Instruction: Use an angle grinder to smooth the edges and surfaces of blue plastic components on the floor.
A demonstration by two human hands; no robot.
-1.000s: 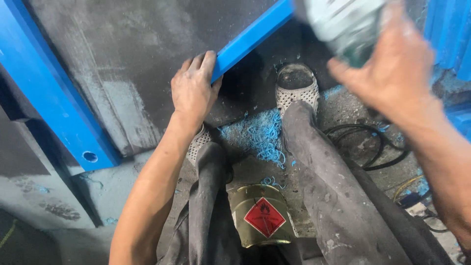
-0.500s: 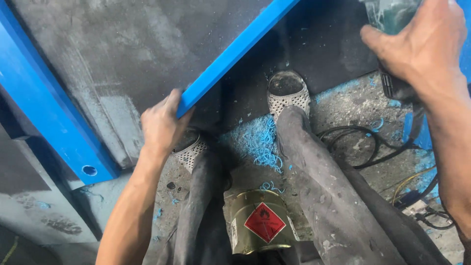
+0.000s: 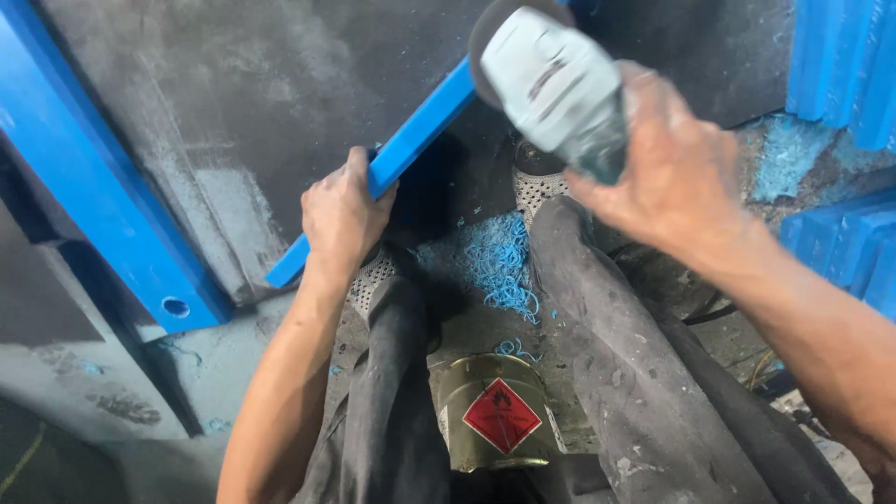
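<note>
Left hand (image 3: 341, 217): fingers wrapped around a slim blue bar (image 3: 411, 145), gripping it near its lower end; the bar slants up and to the right across a dusty grey panel (image 3: 233, 112). Right hand (image 3: 677, 182): clenched around the body of a grey power grinder (image 3: 560, 89), held above the bar's upper part, its round head close over the blue surface; whether the disc touches the bar cannot be told. Wide blue beam (image 3: 89, 201): runs along the left, with a round hole near its lower end. Blue stacked pieces (image 3: 840, 65): upper right corner and right edge. Blue shavings (image 3: 499, 266): a curly heap on the floor between the person's feet, just below the bar. Perforated shoes (image 3: 373, 275): one beside the left wrist, the other under the grinder. Dark, dusty trouser legs (image 3: 616, 373): reach toward the lower edge. Brass-coloured can (image 3: 490, 425): lies between the legs, bearing a red diamond label. Black cable (image 3: 747, 364): at the right, by the right forearm.
</note>
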